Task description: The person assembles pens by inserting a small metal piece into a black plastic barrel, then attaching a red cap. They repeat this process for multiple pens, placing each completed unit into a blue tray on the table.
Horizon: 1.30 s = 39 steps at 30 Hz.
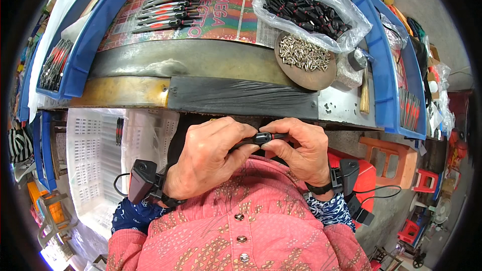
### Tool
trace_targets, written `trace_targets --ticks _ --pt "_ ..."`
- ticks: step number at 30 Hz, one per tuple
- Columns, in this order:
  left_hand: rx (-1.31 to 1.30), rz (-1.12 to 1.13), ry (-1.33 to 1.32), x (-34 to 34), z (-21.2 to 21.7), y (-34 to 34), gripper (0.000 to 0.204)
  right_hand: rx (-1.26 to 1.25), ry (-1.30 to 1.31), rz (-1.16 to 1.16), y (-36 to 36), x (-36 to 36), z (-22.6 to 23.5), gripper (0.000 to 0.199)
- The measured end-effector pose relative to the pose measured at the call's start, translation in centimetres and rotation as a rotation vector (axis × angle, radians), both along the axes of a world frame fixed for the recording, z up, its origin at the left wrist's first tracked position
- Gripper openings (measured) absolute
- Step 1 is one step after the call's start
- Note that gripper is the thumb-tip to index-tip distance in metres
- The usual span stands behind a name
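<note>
The left hand (pixel 208 158) and right hand (pixel 301 153) are both pinching one small black tool handle (pixel 258 138), holding it close to the chest, below the table (pixel 241 98) edge. If the fingertips are slipping, the piece is probably falling into the lap.

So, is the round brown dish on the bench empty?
No, the round brown dish holds a heap of small silver metal pieces.

black handle (pixel 256 139), centre | pink-red shirt (pixel 241 226) with pale triangle print, bottom | blue trays (pixel 85 55), upper left and right | black-and-red tools (pixel 165 7) on multicoloured printed sheet (pixel 221 10), top | silver bits on brown round dish (pixel 321 78), upper right | white crate (pixel 95 160), left
</note>
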State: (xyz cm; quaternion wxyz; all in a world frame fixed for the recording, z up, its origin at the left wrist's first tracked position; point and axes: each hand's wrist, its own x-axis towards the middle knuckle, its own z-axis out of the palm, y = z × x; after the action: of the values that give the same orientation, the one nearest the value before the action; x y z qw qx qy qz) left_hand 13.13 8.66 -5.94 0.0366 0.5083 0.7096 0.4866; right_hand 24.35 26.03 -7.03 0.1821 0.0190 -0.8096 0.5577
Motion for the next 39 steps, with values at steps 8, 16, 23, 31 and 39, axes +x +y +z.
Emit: trace_targets --ticks 8,16,23,31,39 --pt "0.016 0.030 0.016 0.5 -0.4 0.0 0.024 0.052 -0.050 0.025 0.3 0.5 0.6 0.021" --pt "0.022 -0.028 0.047 0.5 -0.3 0.0 0.024 0.008 -0.072 0.084 0.8 0.5 0.7 0.019" --pt "0.019 -0.014 0.037 0.1 0.1 0.5 0.024 -0.032 -0.038 0.041 0.8 0.2 0.7 0.019" --pt "0.030 -0.018 0.040 -0.6 1.4 1.1 0.025 0.009 -0.005 0.034 1.3 -0.2 2.2 0.019" --pt "0.019 -0.026 0.013 -0.9 2.0 1.5 0.023 0.027 -0.084 0.026 2.2 -0.4 3.4 0.022"
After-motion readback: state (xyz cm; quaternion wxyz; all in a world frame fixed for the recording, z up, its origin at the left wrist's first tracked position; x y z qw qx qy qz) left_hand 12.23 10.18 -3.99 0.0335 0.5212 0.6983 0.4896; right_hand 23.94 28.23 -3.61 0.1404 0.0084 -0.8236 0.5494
